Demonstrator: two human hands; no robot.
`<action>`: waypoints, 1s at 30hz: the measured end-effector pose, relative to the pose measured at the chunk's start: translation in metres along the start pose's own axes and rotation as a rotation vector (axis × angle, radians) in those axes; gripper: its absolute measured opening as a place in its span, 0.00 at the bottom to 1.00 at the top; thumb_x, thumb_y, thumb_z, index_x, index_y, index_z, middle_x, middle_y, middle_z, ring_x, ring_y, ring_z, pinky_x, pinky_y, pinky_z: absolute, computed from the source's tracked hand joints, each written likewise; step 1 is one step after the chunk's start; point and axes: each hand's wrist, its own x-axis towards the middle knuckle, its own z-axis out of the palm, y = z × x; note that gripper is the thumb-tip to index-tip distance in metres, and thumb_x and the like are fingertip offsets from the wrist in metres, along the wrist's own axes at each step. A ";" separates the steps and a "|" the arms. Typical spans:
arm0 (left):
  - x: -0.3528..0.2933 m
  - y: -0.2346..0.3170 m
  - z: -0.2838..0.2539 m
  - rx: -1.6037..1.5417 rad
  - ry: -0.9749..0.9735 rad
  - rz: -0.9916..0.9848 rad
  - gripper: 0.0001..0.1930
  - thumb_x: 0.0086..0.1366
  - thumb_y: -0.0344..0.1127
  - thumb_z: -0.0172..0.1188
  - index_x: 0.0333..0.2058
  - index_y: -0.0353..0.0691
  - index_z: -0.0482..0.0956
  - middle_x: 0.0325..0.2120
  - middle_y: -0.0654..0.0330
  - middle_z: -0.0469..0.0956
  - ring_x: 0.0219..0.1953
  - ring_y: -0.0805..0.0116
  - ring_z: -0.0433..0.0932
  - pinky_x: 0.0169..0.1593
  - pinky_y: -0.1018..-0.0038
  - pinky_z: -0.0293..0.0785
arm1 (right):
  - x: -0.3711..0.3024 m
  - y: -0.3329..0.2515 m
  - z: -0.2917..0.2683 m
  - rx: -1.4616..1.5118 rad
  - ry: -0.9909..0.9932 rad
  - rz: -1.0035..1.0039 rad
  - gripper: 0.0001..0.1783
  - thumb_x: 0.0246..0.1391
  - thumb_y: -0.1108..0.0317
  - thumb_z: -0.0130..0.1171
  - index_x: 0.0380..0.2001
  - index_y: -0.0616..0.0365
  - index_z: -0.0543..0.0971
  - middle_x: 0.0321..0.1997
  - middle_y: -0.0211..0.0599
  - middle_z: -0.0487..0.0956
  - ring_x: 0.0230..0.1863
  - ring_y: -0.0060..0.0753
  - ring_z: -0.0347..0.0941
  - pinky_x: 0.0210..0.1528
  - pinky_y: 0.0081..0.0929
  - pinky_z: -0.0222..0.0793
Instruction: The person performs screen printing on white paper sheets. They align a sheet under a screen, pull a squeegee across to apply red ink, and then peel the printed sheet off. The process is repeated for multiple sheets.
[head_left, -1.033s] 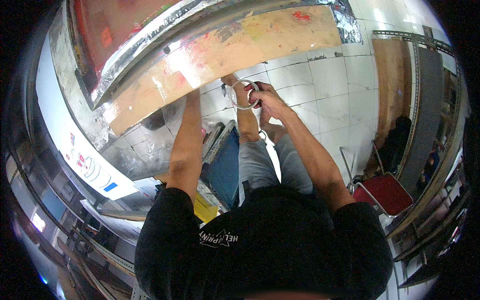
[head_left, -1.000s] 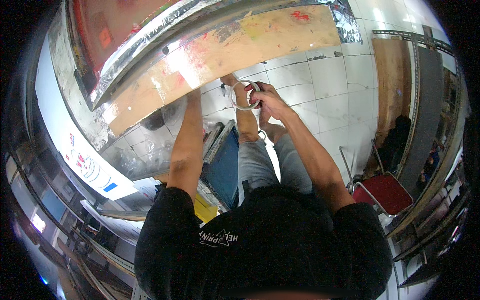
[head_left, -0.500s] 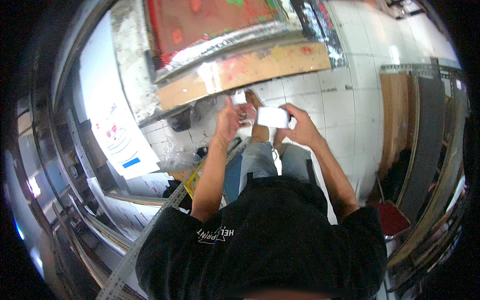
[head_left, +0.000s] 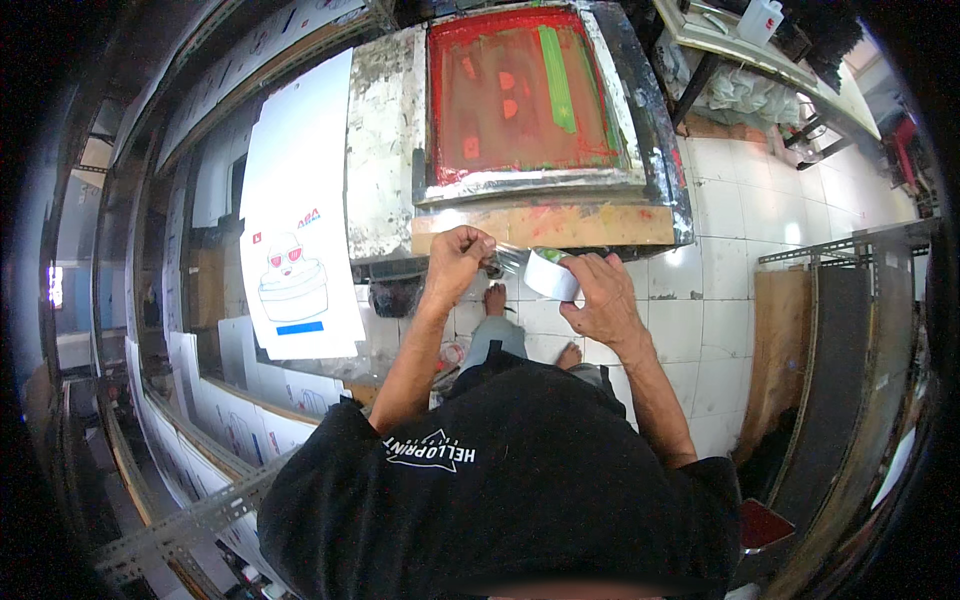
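Note:
My right hand (head_left: 605, 300) grips a white-looking tape roll (head_left: 551, 277), fingers along its outer side and thumb below. A clear strip of tape (head_left: 510, 258) stretches from the roll toward my left hand (head_left: 460, 262), whose fingertips are pinched together on its loose end. Both hands are in front of my body, just short of a wooden strip (head_left: 540, 228) on the near edge of the worktable. Beyond it lies a screen-printing frame (head_left: 530, 186) with a red-brown mesh and a green band on its right part.
A white printed sheet (head_left: 300, 170) lies left of the frame. Racks hold more printed sheets (head_left: 240, 410) at left, with a perforated metal rail (head_left: 190, 515). Upright boards (head_left: 785, 360) stand in a rack at right. A table with a white bottle (head_left: 760, 22) is at far right.
My view has shifted, showing more of the frame and sheet. My left hand went from spread fingers to a pinch, and a clear strip now spans from the roll to it.

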 end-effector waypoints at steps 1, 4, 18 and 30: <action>0.006 0.013 -0.007 -0.027 0.011 -0.006 0.05 0.62 0.29 0.61 0.29 0.32 0.79 0.21 0.65 0.76 0.24 0.80 0.71 0.28 0.81 0.67 | 0.010 -0.004 0.002 -0.032 0.034 -0.018 0.28 0.27 0.70 0.66 0.40 0.58 0.74 0.34 0.41 0.74 0.39 0.46 0.70 0.42 0.39 0.60; 0.032 0.016 -0.034 -0.151 0.049 0.051 0.05 0.60 0.28 0.63 0.27 0.33 0.78 0.20 0.66 0.76 0.23 0.81 0.70 0.27 0.82 0.66 | 0.051 -0.019 0.009 -0.107 0.161 -0.081 0.27 0.26 0.69 0.66 0.37 0.58 0.74 0.35 0.41 0.74 0.41 0.46 0.70 0.45 0.41 0.60; 0.221 0.040 -0.282 0.121 0.279 0.262 0.08 0.50 0.31 0.73 0.24 0.35 0.82 0.17 0.65 0.77 0.20 0.79 0.70 0.25 0.83 0.64 | 0.082 -0.014 0.015 -0.396 0.226 0.250 0.27 0.24 0.67 0.66 0.37 0.56 0.76 0.39 0.44 0.74 0.47 0.48 0.68 0.56 0.46 0.56; 0.289 0.037 -0.313 0.137 0.269 0.276 0.10 0.52 0.34 0.72 0.29 0.34 0.82 0.20 0.65 0.77 0.22 0.78 0.71 0.29 0.81 0.65 | 0.034 0.021 -0.036 0.311 0.374 0.616 0.21 0.47 0.71 0.66 0.45 0.62 0.75 0.41 0.39 0.79 0.41 0.28 0.76 0.45 0.25 0.72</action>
